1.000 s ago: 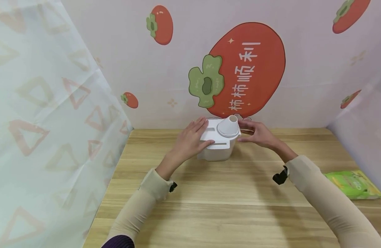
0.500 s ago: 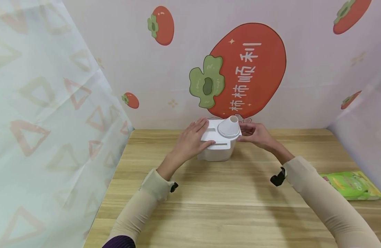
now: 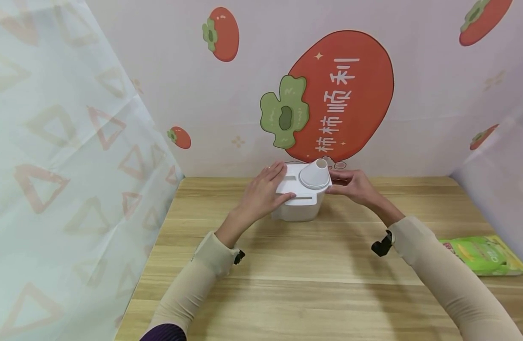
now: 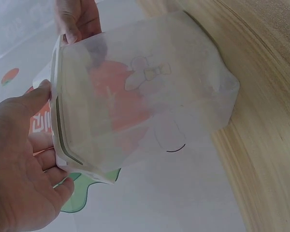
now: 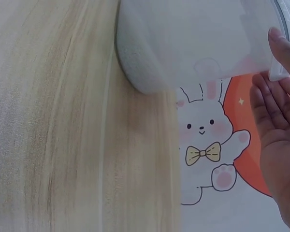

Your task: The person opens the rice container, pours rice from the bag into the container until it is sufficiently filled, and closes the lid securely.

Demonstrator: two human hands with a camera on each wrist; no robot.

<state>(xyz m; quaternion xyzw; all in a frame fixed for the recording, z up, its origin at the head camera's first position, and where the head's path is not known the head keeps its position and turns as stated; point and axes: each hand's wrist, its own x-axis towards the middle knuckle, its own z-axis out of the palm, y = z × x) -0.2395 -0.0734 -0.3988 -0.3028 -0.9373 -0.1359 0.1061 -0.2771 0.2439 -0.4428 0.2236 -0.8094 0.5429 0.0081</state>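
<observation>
A translucent white plastic storage container [image 3: 299, 213] stands upright on the table near the back wall. Its white lid [image 3: 301, 195] has a cone-shaped spout [image 3: 315, 174] at the right, visible from above. My left hand [image 3: 262, 193] grips the left part of the lid, thumb at the front edge and fingers across the top. In the left wrist view, that thumb and the fingertips meet the lid's rim [image 4: 59, 121]. My right hand [image 3: 351, 185] pinches the container's right side near the lid corner. The right wrist view shows its thumb [image 5: 280, 46] against the side and the fingers below the rim.
A green packet [image 3: 487, 255] lies at the right, partly behind the right sleeve. The wooden table [image 3: 312, 293] meets a persimmon-printed cloth wall [image 3: 227, 104] right behind the container. Further cloth walls rise at the left and right.
My right hand has moved slightly in and its fingers have drawn together at the container's right side. The left hand and the container stay in place.
</observation>
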